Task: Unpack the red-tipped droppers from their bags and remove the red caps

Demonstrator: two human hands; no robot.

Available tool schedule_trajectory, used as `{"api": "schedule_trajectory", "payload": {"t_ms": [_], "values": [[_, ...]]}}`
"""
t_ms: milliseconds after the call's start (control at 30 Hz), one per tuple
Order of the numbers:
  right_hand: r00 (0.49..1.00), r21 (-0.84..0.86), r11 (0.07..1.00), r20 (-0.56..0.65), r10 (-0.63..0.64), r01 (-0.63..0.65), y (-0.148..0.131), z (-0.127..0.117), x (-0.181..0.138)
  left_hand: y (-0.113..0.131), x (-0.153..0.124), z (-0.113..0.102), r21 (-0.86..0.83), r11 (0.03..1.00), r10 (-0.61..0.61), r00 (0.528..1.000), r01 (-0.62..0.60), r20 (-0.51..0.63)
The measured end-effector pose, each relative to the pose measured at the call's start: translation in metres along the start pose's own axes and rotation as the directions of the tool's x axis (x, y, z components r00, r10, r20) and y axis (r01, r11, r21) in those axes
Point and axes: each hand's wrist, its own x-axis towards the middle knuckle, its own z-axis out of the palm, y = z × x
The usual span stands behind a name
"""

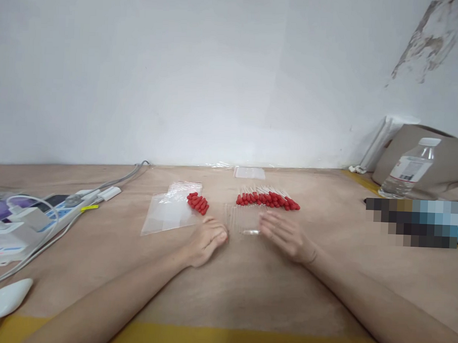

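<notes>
two hands [207,241] [287,237] are near two red clusters [198,204] [268,198].

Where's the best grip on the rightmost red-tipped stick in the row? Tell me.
Pinch its red end, probably from the near right: that thicker end faces the camera at the row's outer edge, while pale shafts crowd behind.

Two bare hands: one left hand [208,240], one right hand [283,235]. Two red clusters — one of red pieces [198,204], one of red-tipped sticks [268,199] — each above five, too crowded for an exact count. At least two clear plastic bags [161,215] overlap; one flat packet [249,173] lies apart. One power strip [62,216], at least two white chargers [9,237], one yellow tag [89,208], one water bottle [411,169].
</notes>
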Motion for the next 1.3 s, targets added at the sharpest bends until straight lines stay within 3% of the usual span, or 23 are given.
{"api": "schedule_trajectory", "payload": {"t_ms": [67, 133, 233, 333, 433, 567, 667, 833, 933, 1133, 1200, 1300], "values": [[0.975, -0.056, 0.974, -0.052, 0.215, -0.218, 0.007, 0.0, -0.006, -0.01, 0.001, -0.01, -0.01, 0.993, -0.121, 0.98, 0.121, -0.158], [0.914, -0.105, 0.908, -0.076, 0.399, -0.405, 0.011, 0.003, -0.01, -0.022, 0.005, -0.027, -0.037, 0.969, -0.245, 0.921, 0.246, -0.303], [0.846, -0.143, 0.837, -0.006, 0.533, -0.529, 0.012, 0.01, -0.012, -0.049, 0.016, -0.057, 0.014, 0.899, -0.387, 0.808, 0.439, -0.445], [0.791, -0.161, 0.791, 0.081, 0.606, -0.59, 0.011, 0.014, -0.014, -0.084, 0.027, -0.08, 0.138, 0.737, -0.575, 0.721, 0.662, -0.386], [0.742, -0.159, 0.747, 0.097, 0.663, -0.646, 0.012, 0.013, -0.015, -0.112, 0.037, -0.089, 0.163, 0.692, -0.648, 0.704, 0.704, -0.291], [0.692, -0.127, 0.696, 0.081, 0.718, -0.707, 0.013, 0.008, -0.013, -0.129, 0.045, -0.088, 0.193, 0.65, -0.697, 0.678, 0.735, -0.233], [0.682, -0.109, 0.682, 0.045, 0.73, -0.723, 0.013, 0.008, -0.012, -0.131, 0.045, -0.09, 0.22, 0.646, -0.696, 0.682, 0.731, -0.224], [0.683, -0.113, 0.678, -0.004, 0.73, -0.726, 0.013, 0.014, -0.016, -0.12, 0.044, -0.097, 0.261, 0.65, -0.635, 0.698, 0.714, -0.329], [0.709, -0.13, 0.703, -0.002, 0.705, -0.699, 0.014, 0.019, -0.019, -0.101, 0.053, -0.093, 0.281, 0.693, -0.565, 0.743, 0.664, -0.359], [0.79, -0.24, 0.769, 0.013, 0.613, -0.593, 0.01, 0.024, -0.012, -0.054, 0.088, -0.054, 0.304, 0.832, -0.422, 0.885, 0.465, -0.198], [0.797, -0.262, 0.777, 0.048, 0.602, -0.572, 0.008, 0.025, -0.008, -0.046, 0.1, -0.038, 0.303, 0.841, -0.425, 0.894, 0.448, -0.143], [0.783, -0.267, 0.774, 0.099, 0.614, -0.574, 0.005, 0.028, -0.005, -0.045, 0.116, -0.017, 0.299, 0.812, -0.499, 0.862, 0.501, -0.09]]}}
